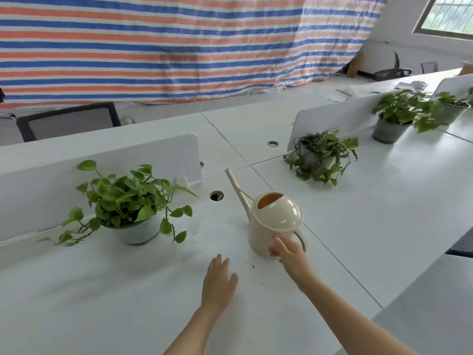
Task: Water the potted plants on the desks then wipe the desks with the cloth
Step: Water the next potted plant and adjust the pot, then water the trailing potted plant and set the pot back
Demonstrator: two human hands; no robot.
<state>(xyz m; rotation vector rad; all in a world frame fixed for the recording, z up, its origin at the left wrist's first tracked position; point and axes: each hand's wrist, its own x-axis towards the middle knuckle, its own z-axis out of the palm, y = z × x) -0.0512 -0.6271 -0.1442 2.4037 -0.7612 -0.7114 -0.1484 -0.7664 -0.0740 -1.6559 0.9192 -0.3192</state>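
Note:
A cream watering can (271, 224) stands upright on the white desk (128, 290), its spout pointing up and to the left. My right hand (288, 253) touches the can's lower side just beside the handle; its fingers are not wrapped round the handle. My left hand (218, 283) hovers flat over the desk with straight fingers, left of the can, holding nothing. A leafy potted plant (128, 208) sits to the left by the divider. A second potted plant (320, 157) stands on the adjoining desk, and two more potted plants (394, 119) are further right. No cloth is in view.
A small puddle of water (197, 230) lies between the nearest pot and the can. White dividers (97, 160) run along the back of the desks, with a cable hole (216, 196) near the can's spout. A black chair (69, 121) stands beyond, in front of a striped tarp.

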